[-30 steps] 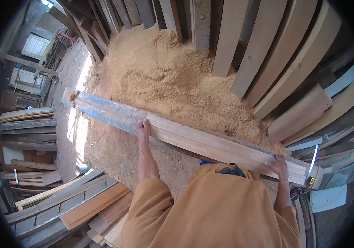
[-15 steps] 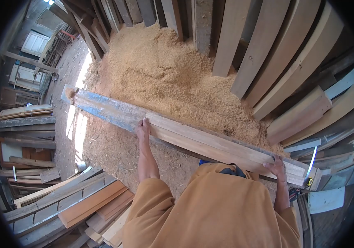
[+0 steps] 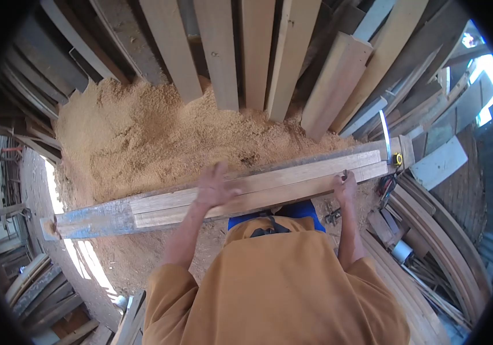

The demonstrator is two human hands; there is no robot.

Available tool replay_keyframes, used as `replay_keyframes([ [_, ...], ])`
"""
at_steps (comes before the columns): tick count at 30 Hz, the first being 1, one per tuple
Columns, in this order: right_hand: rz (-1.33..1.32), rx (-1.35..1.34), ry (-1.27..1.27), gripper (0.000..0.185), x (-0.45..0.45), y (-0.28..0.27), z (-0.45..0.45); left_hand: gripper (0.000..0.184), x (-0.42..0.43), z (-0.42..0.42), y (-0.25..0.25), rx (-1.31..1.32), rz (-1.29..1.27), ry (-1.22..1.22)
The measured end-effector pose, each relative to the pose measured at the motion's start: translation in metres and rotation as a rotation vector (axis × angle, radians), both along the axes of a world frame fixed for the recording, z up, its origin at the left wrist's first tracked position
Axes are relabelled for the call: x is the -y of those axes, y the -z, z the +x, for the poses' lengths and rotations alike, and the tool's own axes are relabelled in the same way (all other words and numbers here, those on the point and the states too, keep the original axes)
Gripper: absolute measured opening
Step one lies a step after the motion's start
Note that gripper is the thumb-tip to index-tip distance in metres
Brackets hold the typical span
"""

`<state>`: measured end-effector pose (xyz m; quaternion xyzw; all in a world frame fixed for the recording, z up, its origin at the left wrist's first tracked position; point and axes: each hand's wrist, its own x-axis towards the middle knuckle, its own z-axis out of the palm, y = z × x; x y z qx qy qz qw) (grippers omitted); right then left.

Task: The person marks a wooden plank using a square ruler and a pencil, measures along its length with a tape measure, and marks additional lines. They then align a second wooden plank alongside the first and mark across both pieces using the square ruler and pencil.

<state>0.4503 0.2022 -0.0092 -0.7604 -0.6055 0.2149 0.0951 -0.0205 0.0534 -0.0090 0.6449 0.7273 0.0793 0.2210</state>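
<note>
Two pale wooden strips (image 3: 258, 192) lie side by side on a long worn plank (image 3: 94, 220) with blue stains. Over the middle of the strips is my left hand (image 3: 216, 187), slightly blurred, fingers spread and holding nothing. My right hand (image 3: 345, 185) is closed at the near edge of the strips, close to their right end, around a small dark object I cannot make out. Beyond that end, a yellow and black tape measure (image 3: 397, 159) sits on the plank with its blade sticking out.
A sawdust heap (image 3: 143, 132) lies behind the plank. Tall boards (image 3: 218, 63) lean beyond it. At the right are a white panel (image 3: 440, 163), a dark tool (image 3: 387, 185) and stacked long boards (image 3: 430, 236). More timber (image 3: 39, 287) is piled at the lower left.
The view has swung to the right. My left hand has left the left end of the strips and moved over their middle, fingers spread. My right hand has closed at the near edge.
</note>
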Motion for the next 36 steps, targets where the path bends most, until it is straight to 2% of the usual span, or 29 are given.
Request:
replay_keyframes([
  [2,0.031,-0.233,0.206,0.038,0.004,0.004,0.036,0.127,-0.026,0.070,-0.043,0.035,-0.218,0.298],
  [3,0.057,-0.344,0.311,0.035,0.003,0.006,0.054,0.127,-0.028,0.080,-0.038,-0.012,-0.234,0.301],
  [5,0.010,-0.220,0.360,0.037,0.000,0.006,0.094,0.128,-0.032,0.113,-0.024,-0.087,-0.251,0.323],
  [7,0.017,-0.173,0.447,0.047,-0.007,0.012,0.147,0.126,-0.041,0.125,-0.038,-0.141,-0.321,0.315],
  [10,0.231,-0.459,0.688,0.055,-0.033,0.015,0.205,0.120,-0.038,0.121,-0.031,-0.117,-0.246,0.338],
  [14,0.582,-0.037,0.367,0.056,-0.076,0.028,0.281,0.114,-0.035,0.123,-0.024,-0.115,-0.226,0.320],
  [15,0.611,0.038,0.369,0.058,-0.086,0.032,0.296,0.113,-0.034,0.124,-0.022,-0.112,-0.218,0.314],
  [18,0.158,-0.361,0.588,0.058,-0.108,0.019,0.308,0.108,-0.034,0.134,-0.020,-0.144,-0.195,0.323],
  [19,0.249,-0.553,0.626,0.053,-0.120,0.012,0.291,0.107,-0.040,0.142,-0.020,-0.141,-0.169,0.352],
  [23,0.272,-0.809,0.684,0.038,-0.152,0.051,0.293,0.104,-0.071,0.186,-0.010,-0.073,-0.083,0.437],
  [27,0.177,-0.943,0.862,0.030,-0.180,0.048,0.284,0.103,-0.115,0.246,-0.010,-0.043,-0.113,0.521],
  [30,0.118,-1.325,0.866,0.031,-0.179,0.073,0.286,0.103,-0.129,0.263,-0.009,-0.048,-0.108,0.570],
  [34,0.009,-1.399,0.820,0.032,-0.177,0.073,0.274,0.103,-0.133,0.264,-0.014,-0.058,-0.124,0.585],
  [36,0.007,-1.488,0.895,0.032,-0.180,0.069,0.291,0.104,-0.132,0.264,-0.013,-0.061,-0.135,0.587],
])
